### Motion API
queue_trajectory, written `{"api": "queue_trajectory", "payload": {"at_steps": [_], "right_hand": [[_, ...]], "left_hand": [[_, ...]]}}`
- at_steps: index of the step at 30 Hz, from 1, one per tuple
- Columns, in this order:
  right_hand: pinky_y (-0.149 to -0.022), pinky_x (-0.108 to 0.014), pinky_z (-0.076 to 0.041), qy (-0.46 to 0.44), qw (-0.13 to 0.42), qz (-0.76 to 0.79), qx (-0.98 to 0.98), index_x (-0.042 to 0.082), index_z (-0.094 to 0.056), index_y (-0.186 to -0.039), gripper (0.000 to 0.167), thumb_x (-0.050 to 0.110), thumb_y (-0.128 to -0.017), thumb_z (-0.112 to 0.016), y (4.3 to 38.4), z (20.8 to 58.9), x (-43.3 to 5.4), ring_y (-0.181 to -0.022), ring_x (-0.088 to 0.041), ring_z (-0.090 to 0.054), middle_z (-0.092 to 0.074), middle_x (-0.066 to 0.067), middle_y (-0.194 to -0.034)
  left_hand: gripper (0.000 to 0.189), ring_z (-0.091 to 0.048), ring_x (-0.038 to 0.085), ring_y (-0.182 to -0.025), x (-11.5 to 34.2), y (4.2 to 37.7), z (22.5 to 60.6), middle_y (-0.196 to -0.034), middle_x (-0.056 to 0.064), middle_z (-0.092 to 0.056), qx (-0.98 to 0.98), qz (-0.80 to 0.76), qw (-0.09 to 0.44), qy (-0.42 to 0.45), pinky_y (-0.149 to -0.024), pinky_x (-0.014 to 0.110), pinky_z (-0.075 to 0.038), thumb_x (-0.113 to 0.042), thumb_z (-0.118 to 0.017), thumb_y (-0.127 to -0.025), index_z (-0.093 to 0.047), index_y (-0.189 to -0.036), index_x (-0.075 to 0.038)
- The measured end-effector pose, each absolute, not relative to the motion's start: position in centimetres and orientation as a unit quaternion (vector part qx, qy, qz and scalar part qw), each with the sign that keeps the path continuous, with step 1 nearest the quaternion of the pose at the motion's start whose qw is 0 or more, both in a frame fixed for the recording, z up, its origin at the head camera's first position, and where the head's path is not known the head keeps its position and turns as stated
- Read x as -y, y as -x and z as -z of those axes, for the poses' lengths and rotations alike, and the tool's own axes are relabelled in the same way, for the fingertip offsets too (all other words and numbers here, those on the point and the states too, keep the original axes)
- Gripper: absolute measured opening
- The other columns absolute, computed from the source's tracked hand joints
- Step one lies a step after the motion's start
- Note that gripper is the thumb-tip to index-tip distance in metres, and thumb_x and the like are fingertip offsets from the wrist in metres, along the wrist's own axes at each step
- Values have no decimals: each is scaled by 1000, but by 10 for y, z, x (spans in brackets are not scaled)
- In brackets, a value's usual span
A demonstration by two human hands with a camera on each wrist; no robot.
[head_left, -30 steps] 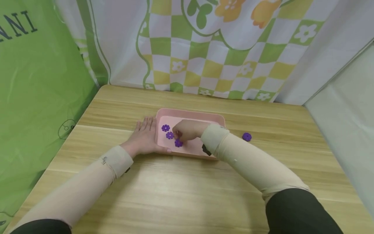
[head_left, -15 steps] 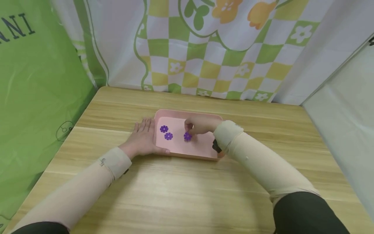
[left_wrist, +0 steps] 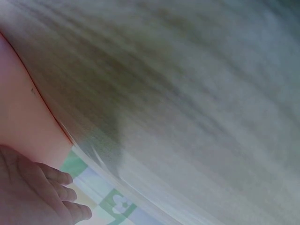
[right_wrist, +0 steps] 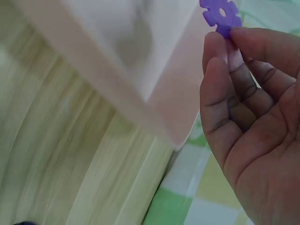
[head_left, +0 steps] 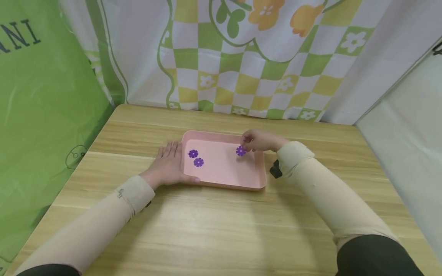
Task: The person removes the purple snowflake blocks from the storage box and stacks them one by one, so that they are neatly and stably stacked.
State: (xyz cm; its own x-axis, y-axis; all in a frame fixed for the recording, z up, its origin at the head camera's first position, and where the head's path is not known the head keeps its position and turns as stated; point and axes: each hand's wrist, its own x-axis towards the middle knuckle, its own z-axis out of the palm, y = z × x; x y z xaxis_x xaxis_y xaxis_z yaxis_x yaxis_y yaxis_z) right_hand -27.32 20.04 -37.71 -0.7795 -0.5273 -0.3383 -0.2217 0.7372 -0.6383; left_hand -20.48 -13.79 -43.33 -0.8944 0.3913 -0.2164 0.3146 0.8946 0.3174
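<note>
Head view shows us the left hand (head_left: 167, 166) laid along the left end of the pink tray (head_left: 222, 168), fingers straight, thumb stretched along the near rim. We see the right hand (head_left: 259, 140) arched over the far right corner, its fingertips pinching a purple disc (head_left: 240, 151) above the tray (the right wrist view shows its notched edge). A second disc (head_left: 193, 155) and a third disc (head_left: 198, 164) lie inside, just beside each other, toward the left.

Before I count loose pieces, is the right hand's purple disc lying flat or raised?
Raised: the right hand pinches the purple disc by its edge above the pink tray.
</note>
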Motion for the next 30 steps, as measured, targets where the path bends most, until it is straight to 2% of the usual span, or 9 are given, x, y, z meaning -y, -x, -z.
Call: {"api": "queue_trajectory", "payload": {"at_steps": [6, 13, 17, 24, 30], "right_hand": [[-78, -34, -57, 184, 239, 346, -888, -7, -65, -105, 12, 0, -95, -64, 273, 374, -224, -86, -23, -64, -70, -14, -96], [-77, -28, -59, 130, 246, 403, -872, -10, -62, -105, 9, -3, -98, -63, 273, 377, -243, -81, -14, -63, -67, -9, -93], [-77, -29, -59, 116, 250, 430, -860, -11, -61, -105, 9, -5, -99, -60, 271, 378, -253, -78, -13, -61, -66, -7, -91], [-80, -30, -59, 109, 253, 448, -851, -11, -61, -105, 10, -4, -99, -58, 267, 381, -270, -83, -17, -63, -67, -8, -93], [-78, -28, -59, 104, 234, 448, -857, -13, -59, -109, 13, -2, -101, -56, 261, 381, -287, -83, -13, -63, -66, -7, -93]], "left_hand": [[158, 9, 43, -155, 137, 206, 430, -168, 29, 5, -963, -137, 140, -184, -122, 57, 10, -95, -64, -63, 5, -160, 10], [159, 7, 45, -155, 136, 207, 431, -167, 31, 3, -964, -138, 132, -186, -122, 58, 8, -96, -62, -63, 3, -160, 11], [159, 7, 45, -155, 135, 205, 432, -167, 31, 3, -963, -145, 132, -184, -123, 58, 8, -97, -62, -62, 3, -160, 11], [159, 6, 44, -155, 137, 202, 434, -168, 29, 4, -963, -148, 135, -178, -122, 58, 7, -97, -63, -62, 4, -160, 9], [159, 5, 45, -155, 139, 202, 436, -168, 30, 2, -964, -144, 126, -185, -122, 59, 7, -97, -62, -62, 3, -160, 10]]}}
